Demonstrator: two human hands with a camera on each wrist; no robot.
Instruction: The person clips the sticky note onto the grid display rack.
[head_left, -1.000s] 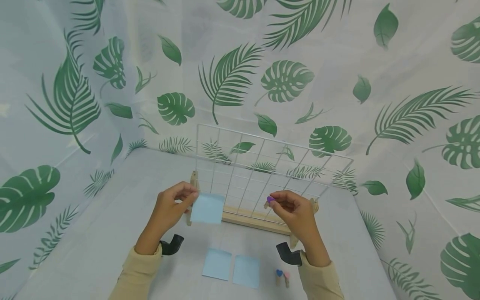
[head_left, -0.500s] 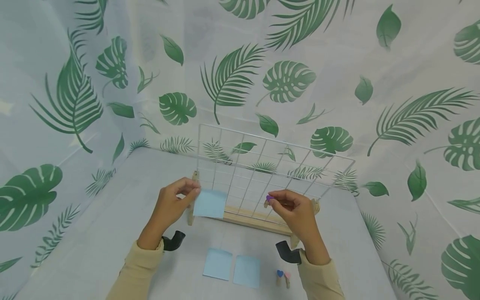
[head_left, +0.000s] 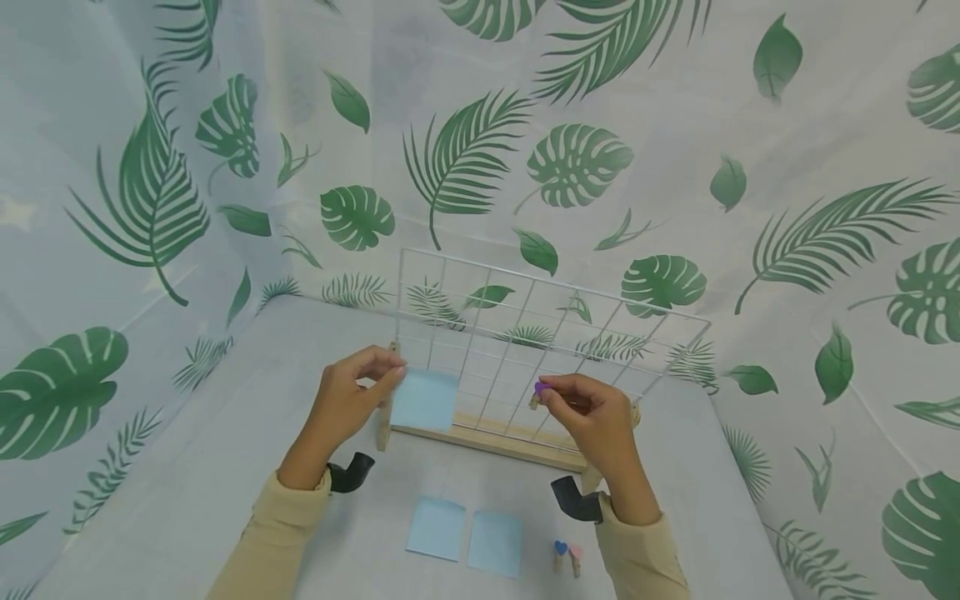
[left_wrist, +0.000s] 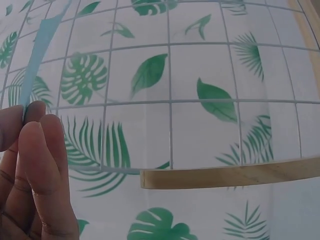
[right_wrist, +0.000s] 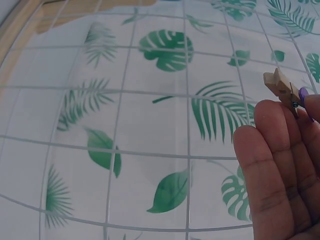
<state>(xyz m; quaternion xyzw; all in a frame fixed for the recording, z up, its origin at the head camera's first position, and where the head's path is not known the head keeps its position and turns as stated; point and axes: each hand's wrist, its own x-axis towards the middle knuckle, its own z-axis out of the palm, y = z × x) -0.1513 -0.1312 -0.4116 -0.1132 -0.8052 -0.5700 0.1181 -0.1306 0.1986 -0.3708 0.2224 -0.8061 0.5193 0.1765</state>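
Note:
My left hand (head_left: 352, 396) pinches a light blue paper square (head_left: 426, 400) by its upper left corner, in front of the left part of a white wire grid (head_left: 510, 342). In the left wrist view the paper (left_wrist: 37, 60) appears nearly edge-on between thumb and fingers. My right hand (head_left: 596, 412) pinches a small wooden clothespin (right_wrist: 281, 86) with a purple heart on it, held before the grid's right half. Its wooden tips point away from the fingers.
The grid stands upright in a wooden base (head_left: 487, 440). Two more blue paper squares, a left one (head_left: 437, 528) and a right one (head_left: 495, 543), lie on the white table. Beside them lie a blue-heart clothespin (head_left: 560, 554) and a pink-heart clothespin (head_left: 576, 558).
My left hand has moved up and slightly right, bringing the paper square higher against the grid. The right hand, with its clothespin, has risen a little.

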